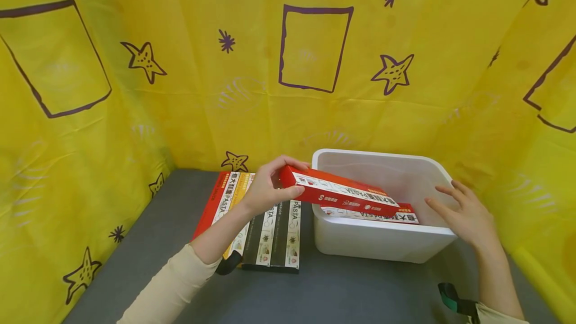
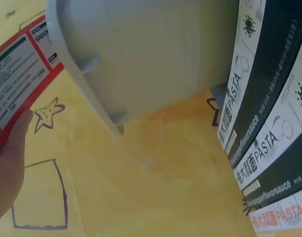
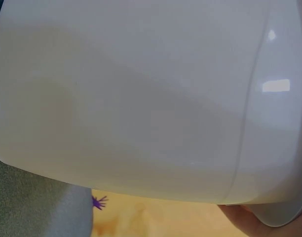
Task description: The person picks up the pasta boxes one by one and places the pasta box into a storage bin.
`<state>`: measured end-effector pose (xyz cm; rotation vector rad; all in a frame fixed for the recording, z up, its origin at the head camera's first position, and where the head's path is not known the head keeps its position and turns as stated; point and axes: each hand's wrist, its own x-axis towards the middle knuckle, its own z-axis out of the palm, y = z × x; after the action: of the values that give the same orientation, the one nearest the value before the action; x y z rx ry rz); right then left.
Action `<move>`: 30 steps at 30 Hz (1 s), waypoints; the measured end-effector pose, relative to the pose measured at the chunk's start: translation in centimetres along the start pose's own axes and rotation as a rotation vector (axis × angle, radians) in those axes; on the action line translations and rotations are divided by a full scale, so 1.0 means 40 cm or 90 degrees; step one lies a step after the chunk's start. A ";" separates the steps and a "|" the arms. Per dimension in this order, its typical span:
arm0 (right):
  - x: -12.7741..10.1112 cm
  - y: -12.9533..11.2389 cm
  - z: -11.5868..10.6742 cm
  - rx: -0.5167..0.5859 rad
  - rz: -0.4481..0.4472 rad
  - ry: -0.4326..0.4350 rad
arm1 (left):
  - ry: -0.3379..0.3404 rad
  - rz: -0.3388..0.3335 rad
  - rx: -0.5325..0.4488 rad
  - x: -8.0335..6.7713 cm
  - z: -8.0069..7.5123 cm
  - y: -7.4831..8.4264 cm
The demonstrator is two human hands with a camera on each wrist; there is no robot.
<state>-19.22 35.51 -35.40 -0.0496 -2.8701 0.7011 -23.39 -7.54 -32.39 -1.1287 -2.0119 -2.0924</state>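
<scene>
Pasta filled the scene, and the red pasta box [image 1: 342, 193] sat in the left hand [image 1: 270, 188], gripped at its left end with the thumb on top and the fingers curled round the underside. Its long axis ran left to right, the far end tilted down over the near-left rim of the white bin [image 1: 382, 241], with the held end outside the bin and raised. The left wrist view showed a thumb against the box's printed label [image 2: 18, 79], with the bin wall close beside it.

Inside the bin a second red box [image 1: 396, 214] lay flat along the near wall, under the tilted one; I could not tell whether the two touched. The right hand [image 1: 463, 214] rested at the bin's near-right rim, fingers relaxed and spread, gripping nothing.

On the grey counter [image 1: 342, 289], just left of the bin, a row of pasta boxes [image 1: 263, 229] lay side by side, long axes pointing away from the person: red, yellow and black ones. Yellow star-printed sheeting [image 1: 288, 89] walled the counter on three sides, and open counter lay in front of the bin.
</scene>
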 end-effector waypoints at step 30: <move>-0.005 -0.003 0.000 0.001 -0.001 0.004 | -0.271 -0.076 0.254 0.123 0.100 -0.037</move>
<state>-19.03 35.39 -35.36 -0.0486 -2.8632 0.7008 -25.86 -1.58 -31.56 -1.4918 -2.5815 -1.4685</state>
